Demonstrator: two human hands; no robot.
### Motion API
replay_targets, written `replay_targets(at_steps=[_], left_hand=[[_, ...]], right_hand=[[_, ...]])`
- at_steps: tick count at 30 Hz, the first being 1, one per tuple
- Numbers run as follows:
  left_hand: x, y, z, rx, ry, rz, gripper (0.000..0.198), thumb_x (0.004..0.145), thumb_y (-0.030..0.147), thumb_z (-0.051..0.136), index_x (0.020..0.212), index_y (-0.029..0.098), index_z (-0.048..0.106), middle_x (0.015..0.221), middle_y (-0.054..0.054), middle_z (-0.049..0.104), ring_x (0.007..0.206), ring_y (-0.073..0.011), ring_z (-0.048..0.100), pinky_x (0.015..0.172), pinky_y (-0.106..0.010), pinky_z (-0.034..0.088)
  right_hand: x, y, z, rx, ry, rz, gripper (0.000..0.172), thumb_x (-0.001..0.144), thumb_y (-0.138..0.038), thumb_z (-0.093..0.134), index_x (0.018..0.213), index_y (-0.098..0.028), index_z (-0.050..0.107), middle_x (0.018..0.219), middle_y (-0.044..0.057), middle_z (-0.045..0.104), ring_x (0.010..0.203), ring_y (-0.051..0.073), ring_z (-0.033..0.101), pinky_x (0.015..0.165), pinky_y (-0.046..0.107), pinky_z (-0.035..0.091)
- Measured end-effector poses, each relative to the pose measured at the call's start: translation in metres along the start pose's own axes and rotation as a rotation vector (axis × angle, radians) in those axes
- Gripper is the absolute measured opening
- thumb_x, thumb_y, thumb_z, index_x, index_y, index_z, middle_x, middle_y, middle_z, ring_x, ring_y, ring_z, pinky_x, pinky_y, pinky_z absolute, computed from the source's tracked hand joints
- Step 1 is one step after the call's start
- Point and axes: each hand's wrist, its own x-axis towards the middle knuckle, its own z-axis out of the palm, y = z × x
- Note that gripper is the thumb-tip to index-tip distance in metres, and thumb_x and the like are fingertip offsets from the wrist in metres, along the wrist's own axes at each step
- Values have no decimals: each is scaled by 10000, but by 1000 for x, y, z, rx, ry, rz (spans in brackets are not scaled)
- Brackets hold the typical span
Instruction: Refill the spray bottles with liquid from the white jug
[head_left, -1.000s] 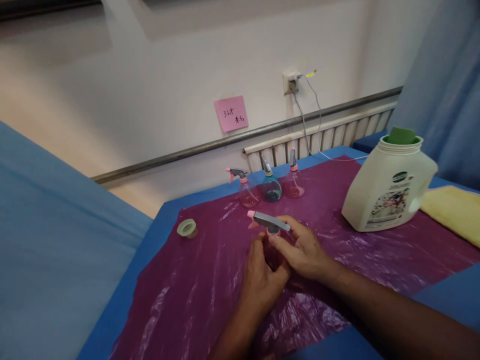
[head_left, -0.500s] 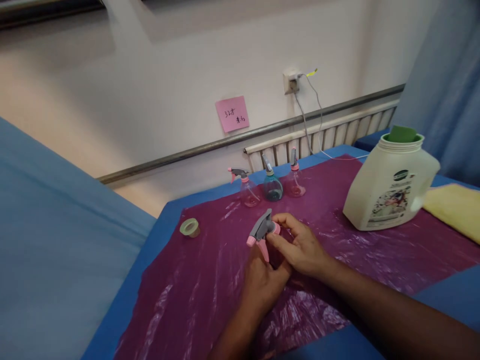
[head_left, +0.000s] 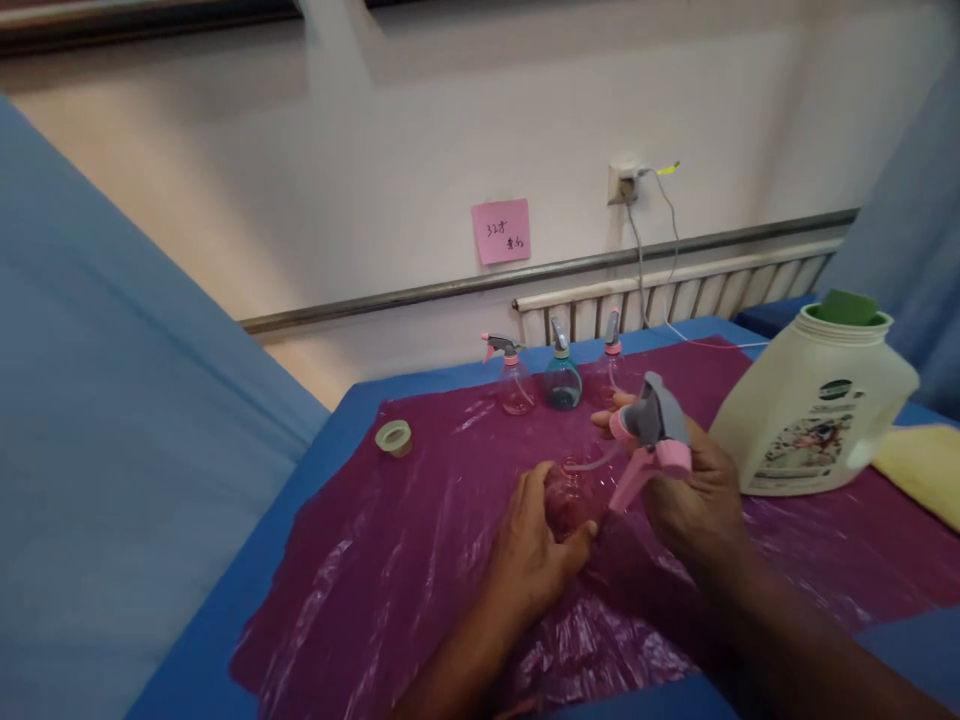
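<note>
My left hand point(head_left: 529, 545) is closed round a clear, pinkish spray bottle point(head_left: 571, 500) standing on the purple sheet. Above and right of it, my right hand point(head_left: 694, 490) grips a grey and pink trigger spray head point(head_left: 651, 425), tilted on its side. A thin dip tube point(head_left: 596, 463) runs from the head to the bottle's mouth, its end at the opening. Part of the right hand's fingers is hidden behind the head.
Behind the hands stand three spray bottles, the middle one teal point(head_left: 562, 382). A large cream jug point(head_left: 810, 410) with a green piece in its mouth is at right, beside a yellow cloth point(head_left: 919, 465). A translucent cap point(head_left: 394, 437) lies at left on the purple sheet point(head_left: 360, 590).
The spray head has come off the bottle and moved up and right in my right hand. My left hand stays round the bottle. The view has shifted a little left.
</note>
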Motion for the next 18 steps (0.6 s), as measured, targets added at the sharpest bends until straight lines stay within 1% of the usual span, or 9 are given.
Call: replay_targets(at_steps=[3, 7, 9, 12, 16, 18], left_hand=[[-1, -1, 2, 19, 24, 26, 745, 866, 341, 824, 1545, 261, 528, 1564, -148, 626, 1445, -384, 602, 1222, -566, 477], [-3, -3, 4, 10, 48, 37, 770, 862, 365, 838, 1561, 254, 534, 1594, -161, 605, 1489, -397, 578, 1260, -576, 448], [-3, -3, 5, -12, 54, 34, 751, 852, 375, 844, 1541, 265, 566, 1574, -152, 622, 1488, -401, 581, 1254, -569, 461], [-4, -3, 6, -47, 74, 30, 738, 824, 386, 863, 1509, 287, 604, 1532, -131, 655, 1478, -396, 589, 1237, -543, 486], [-6, -2, 5, -34, 77, 30, 740, 843, 429, 847, 1523, 284, 596, 1545, -132, 654, 1468, -392, 602, 1247, -546, 478], [-7, -1, 4, -11, 65, 37, 739, 861, 448, 825, 1537, 271, 587, 1560, -144, 646, 1460, -398, 613, 1251, -559, 473]], right_hand=[[3, -6, 0, -3, 10, 10, 325, 987, -542, 805, 1183, -284, 838, 1150, 99, 848, 1101, 301, 806, 976, 486, 674], [12, -12, 5, -52, 76, 74, 338, 992, -537, 805, 1194, -268, 839, 1039, 80, 850, 978, 261, 808, 838, 398, 671], [19, -18, 7, -81, 52, 98, 370, 975, -565, 819, 1179, -257, 840, 996, 73, 846, 916, 245, 797, 795, 372, 656], [27, -29, 9, -118, -13, 113, 379, 967, -592, 821, 1135, -253, 842, 980, 61, 842, 858, 218, 777, 777, 348, 639], [32, -40, 8, -167, -4, 92, 372, 995, -574, 795, 1179, -255, 839, 986, 67, 841, 867, 222, 782, 789, 356, 646], [34, -42, 7, -176, -38, 95, 365, 997, -564, 793, 1178, -251, 842, 976, 71, 838, 863, 226, 782, 778, 357, 645]])
